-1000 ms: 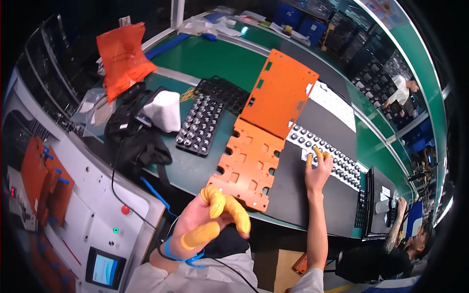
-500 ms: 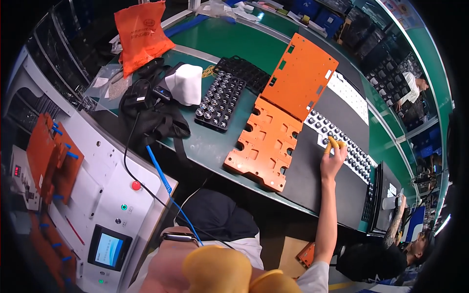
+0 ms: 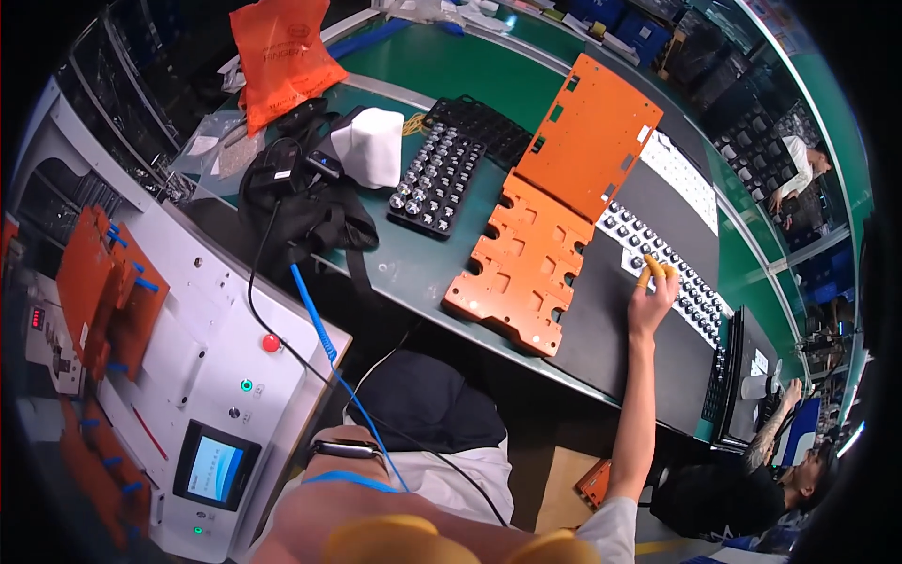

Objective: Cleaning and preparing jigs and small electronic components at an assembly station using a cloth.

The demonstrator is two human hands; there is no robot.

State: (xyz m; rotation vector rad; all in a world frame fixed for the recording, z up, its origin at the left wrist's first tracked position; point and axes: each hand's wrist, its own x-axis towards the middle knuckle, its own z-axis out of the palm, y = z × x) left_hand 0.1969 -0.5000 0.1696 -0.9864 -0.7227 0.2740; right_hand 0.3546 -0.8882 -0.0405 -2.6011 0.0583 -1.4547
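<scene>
My right hand (image 3: 655,299) reaches to a white strip (image 3: 624,258) carrying rows of small, round, dark-and-silver parts (image 3: 691,287). Yellow covers sit on its fingertips, which are bent together at the strip's near edge; anything pinched between them is too small to make out. Close beneath the camera is my left hand (image 3: 413,543), its yellow-covered fingertips blurred and cut off by the lower edge, so its grip is hidden. A dark watch is on the left wrist. To the left of the right hand lies an orange fixture (image 3: 520,273) with cut-outs, its flat orange lid (image 3: 592,141) folded back.
A black tray (image 3: 438,179) of round metal parts stands left of the fixture, near a white block (image 3: 368,148), black straps and an orange bag (image 3: 285,61). A white machine with a screen (image 3: 216,470) is at lower left. Another person (image 3: 752,484) works at right.
The whole view has shifted slightly, moving the bench to the right in the picture. My left hand has sunk lower, towards the bottom edge. The right hand stays at the same part of the strip.
</scene>
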